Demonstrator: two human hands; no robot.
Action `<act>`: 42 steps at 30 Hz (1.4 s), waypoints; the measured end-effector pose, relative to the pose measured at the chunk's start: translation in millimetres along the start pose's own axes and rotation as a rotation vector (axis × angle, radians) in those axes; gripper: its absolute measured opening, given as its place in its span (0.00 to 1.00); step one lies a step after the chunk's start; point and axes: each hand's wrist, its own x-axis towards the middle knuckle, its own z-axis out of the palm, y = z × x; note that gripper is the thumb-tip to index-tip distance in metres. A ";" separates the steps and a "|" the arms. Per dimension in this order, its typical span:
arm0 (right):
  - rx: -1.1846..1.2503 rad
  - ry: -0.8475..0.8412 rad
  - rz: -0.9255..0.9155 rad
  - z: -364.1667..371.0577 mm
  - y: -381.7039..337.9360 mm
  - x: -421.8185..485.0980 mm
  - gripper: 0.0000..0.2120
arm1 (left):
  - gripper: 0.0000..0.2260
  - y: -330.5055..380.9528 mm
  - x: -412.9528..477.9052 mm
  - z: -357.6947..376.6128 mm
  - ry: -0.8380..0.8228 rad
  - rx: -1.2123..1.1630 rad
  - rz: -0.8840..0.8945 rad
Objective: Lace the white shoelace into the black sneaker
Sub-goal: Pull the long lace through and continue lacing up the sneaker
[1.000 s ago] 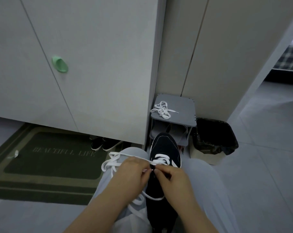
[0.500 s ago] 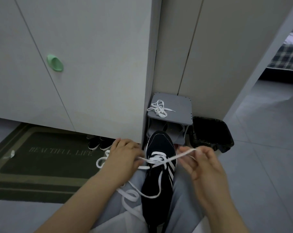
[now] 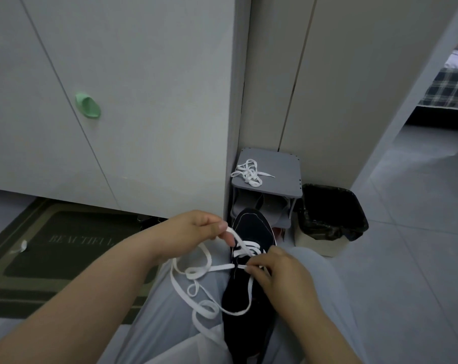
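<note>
The black sneaker point(image 3: 251, 227) lies between my knees, toe pointing away. The white shoelace point(image 3: 196, 271) crosses its front eyelets, and long loose loops trail over my left thigh. My left hand point(image 3: 196, 227) pinches one strand of the lace just left of the toe. My right hand point(image 3: 280, 274) sits on the middle of the sneaker and pinches the other lace end at an eyelet on the tongue.
A second white lace point(image 3: 248, 173) lies bundled on a small grey shoe rack point(image 3: 283, 174) beside the white cabinet point(image 3: 143, 101). A bin lined with a black bag point(image 3: 330, 219) stands to the right. A dark doormat point(image 3: 65, 245) covers the floor on the left.
My right hand, which had pulled a lace strand out to the right, has come back to the sneaker's eyelets. My left hand moved up toward the toe, still holding its strand.
</note>
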 end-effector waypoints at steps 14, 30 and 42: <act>1.102 0.290 0.247 -58.9 10.1 -14.0 0.11 | 0.14 -24.5 -5.7 -6.5 0.330 -0.570 -0.125; 0.522 0.275 0.168 -15.1 5.6 -6.4 0.09 | 0.18 -43.8 -7.7 9.2 0.326 -0.280 -0.077; 1.119 0.347 0.308 -45.6 17.6 -22.9 0.08 | 0.11 -47.2 13.8 44.2 0.326 0.451 -0.029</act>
